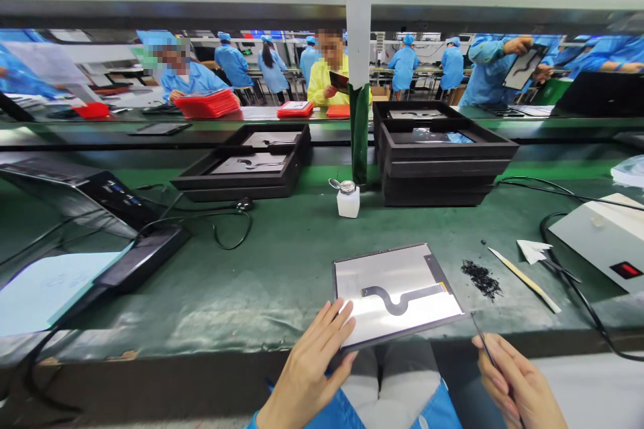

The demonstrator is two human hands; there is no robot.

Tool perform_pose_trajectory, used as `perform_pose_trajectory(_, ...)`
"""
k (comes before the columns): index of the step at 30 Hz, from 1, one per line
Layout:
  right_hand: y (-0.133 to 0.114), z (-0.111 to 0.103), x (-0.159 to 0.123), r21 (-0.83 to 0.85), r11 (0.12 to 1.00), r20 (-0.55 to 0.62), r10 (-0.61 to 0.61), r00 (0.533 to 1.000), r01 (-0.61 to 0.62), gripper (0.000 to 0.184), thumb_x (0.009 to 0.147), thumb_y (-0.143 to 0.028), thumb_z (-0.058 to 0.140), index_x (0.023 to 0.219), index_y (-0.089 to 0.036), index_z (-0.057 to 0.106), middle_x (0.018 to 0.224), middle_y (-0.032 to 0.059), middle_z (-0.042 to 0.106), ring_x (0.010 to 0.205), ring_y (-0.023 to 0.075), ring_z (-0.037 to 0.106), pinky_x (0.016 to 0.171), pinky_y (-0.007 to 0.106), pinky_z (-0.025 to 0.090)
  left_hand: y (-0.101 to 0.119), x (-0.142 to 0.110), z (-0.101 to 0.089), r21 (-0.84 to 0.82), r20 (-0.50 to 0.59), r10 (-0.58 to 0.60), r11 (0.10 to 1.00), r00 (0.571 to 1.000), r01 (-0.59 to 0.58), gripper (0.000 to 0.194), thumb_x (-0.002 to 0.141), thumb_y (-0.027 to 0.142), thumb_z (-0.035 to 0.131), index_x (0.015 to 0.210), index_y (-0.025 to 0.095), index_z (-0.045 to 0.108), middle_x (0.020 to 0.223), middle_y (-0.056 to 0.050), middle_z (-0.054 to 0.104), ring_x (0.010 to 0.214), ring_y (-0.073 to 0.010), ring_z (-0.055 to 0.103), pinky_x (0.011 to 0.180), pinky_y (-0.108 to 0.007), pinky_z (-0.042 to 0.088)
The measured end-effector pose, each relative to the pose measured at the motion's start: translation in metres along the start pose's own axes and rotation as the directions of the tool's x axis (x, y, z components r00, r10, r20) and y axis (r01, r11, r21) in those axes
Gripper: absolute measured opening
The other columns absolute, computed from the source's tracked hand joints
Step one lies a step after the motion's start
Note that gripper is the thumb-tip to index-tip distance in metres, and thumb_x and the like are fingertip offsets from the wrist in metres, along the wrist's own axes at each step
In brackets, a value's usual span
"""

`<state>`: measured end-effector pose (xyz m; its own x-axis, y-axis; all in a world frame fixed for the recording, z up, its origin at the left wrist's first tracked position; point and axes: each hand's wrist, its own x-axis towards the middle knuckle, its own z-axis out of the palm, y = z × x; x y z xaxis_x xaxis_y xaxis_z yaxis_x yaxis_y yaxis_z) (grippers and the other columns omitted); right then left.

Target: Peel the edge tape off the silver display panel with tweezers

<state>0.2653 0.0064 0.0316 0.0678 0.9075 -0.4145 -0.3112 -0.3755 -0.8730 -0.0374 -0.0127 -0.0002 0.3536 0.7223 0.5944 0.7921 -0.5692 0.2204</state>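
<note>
- Panel [395, 283] lies on the counter [276, 268], near edge overhanging.
- Left hand [319, 350], fingers extended, rests on the panel's left side; light pressure suits.
- Right hand [513, 375] pinches a thin tool [483, 337] beside the panel; spare its ribbon [422, 293].

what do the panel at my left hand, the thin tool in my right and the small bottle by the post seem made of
Panel: probably metal-backed, smooth and silvery, from its bright glare.
Thin tool: perhaps metal, dark and slender with a fine tip; too little shows to tell.
Small bottle: likely plastic, white and matte-looking; its shiny grey cap looks like metal.
</note>
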Motion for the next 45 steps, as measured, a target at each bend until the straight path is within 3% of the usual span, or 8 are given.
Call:
perform_pose_trajectory(20,-0.011,-0.012,0.004,0.067,0.997,-0.044,-0.025,0.999,0.028,0.040,0.068,-0.053,0.083,0.075,-0.016,0.067,0.051,-0.0079,0.041,0.040,0.0023,0.022,0.036,0.013,0.028,-0.001,0.000,0.000,-0.007,0.016,-0.012,1.000,1.000,0.012,0.040,0.093,0.015,0.054,0.133,0.014,0.052,0.135,-0.015,0.060,0.132,-0.0287,0.049,0.107,-0.047,0.047)
perform_pose_trajectory(28,-0.021,-0.009,0.005,0.066,0.998,-0.138,-0.011,0.990,0.020,0.049,0.053,-0.057,0.089,0.067,-0.016,0.064,0.047,-0.0085,0.039,0.038,0.0015,0.019,0.033,0.012,0.026,0.000,0.000,-0.001,0.000,0.009,-0.003,1.000,1.000,0.003,0.040,0.094,0.015,0.053,0.133,0.015,0.051,0.135,-0.015,0.060,0.131,-0.0284,0.050,0.106,-0.047,0.048)
perform_pose_trajectory(38,-0.019,-0.029,0.009,0.091,0.994,-0.076,-0.052,0.996,0.059,0.038,0.067,-0.050,0.085,0.077,-0.017,0.068,0.050,-0.0074,0.042,0.039,0.0037,0.022,0.033,0.013,0.029,0.000,0.000,0.000,0.020,0.008,0.013,1.000,1.000,-0.013,0.037,0.093,0.014,0.054,0.130,0.011,0.053,0.134,-0.016,0.060,0.133,-0.0278,0.049,0.107,-0.045,0.047)
perform_pose_trajectory(45,-0.027,-0.024,0.009,0.135,0.988,-0.136,-0.050,0.990,0.068,0.043,0.056,-0.050,0.091,0.073,-0.017,0.069,0.048,-0.0083,0.042,0.038,0.0013,0.022,0.032,0.010,0.031,0.000,0.000,-0.001,0.020,0.008,-0.005,1.000,1.000,0.005,0.038,0.094,0.015,0.053,0.132,0.014,0.052,0.135,-0.014,0.060,0.132,-0.0276,0.049,0.107,-0.046,0.048)
